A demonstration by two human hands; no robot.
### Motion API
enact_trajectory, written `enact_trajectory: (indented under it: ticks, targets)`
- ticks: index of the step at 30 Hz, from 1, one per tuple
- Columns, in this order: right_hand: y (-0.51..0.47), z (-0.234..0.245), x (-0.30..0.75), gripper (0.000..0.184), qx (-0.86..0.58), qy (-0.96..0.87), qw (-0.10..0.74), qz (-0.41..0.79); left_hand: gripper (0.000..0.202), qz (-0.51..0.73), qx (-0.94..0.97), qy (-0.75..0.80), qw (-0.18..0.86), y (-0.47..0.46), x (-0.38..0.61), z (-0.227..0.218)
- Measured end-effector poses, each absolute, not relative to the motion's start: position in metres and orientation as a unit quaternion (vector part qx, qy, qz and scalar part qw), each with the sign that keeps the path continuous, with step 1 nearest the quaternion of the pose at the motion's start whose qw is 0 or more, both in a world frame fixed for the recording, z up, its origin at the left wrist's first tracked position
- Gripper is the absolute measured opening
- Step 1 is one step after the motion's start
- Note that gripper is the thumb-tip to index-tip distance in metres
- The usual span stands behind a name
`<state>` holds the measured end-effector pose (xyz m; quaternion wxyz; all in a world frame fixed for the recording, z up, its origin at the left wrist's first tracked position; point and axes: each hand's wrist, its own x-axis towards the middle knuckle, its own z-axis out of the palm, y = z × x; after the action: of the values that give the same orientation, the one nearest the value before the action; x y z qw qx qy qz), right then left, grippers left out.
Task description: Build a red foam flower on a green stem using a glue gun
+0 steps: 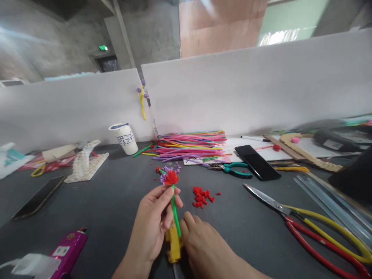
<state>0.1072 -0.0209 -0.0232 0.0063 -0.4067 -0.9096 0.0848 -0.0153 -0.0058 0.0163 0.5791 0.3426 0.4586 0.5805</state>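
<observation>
In the head view my left hand (154,221) pinches a flower made of fuzzy craft stems, low centre. Its red petals (171,178) spread above my fingertips, and its green stem (175,213) slants down past them. Beneath the stem lies a yellow glue gun (174,244), nozzle pointing away from me, a pale stick at its back end. My right hand (203,238) is curled closed against the gun's right side, apparently round its handle, which is hidden. Small red clippings (201,197) lie in a heap beyond my right hand. Purple clippings (167,171) are scattered behind the flower.
Coloured craft stems (192,146) are piled by the white partition (247,85). At right lie pliers (236,169), a black phone (257,162) and big shears (290,213). A paper cup (125,139), another phone (39,197) and a magenta power strip (69,248) stand left.
</observation>
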Motion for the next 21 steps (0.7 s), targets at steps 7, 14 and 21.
enact_trajectory:
  ticks: [7, 14, 21]
  targets:
    - [-0.006, -0.001, 0.151, 0.01, -0.466, -0.831, 0.235, 0.192, 0.02, 0.648, 0.345, 0.473, 0.488, 0.0, -0.03, 0.023]
    - [-0.009, 0.009, 0.164, 0.011, -0.369, -0.769, 0.442, 0.277, 0.021, 0.587, 0.328, 0.479, 0.564, -0.005, -0.017, 0.017]
    - [-0.014, 0.008, 0.169, 0.017, -0.352, -0.825, 0.403, 0.181, 0.022, 0.548, 0.322, 0.486, 0.6, -0.007, -0.008, 0.011]
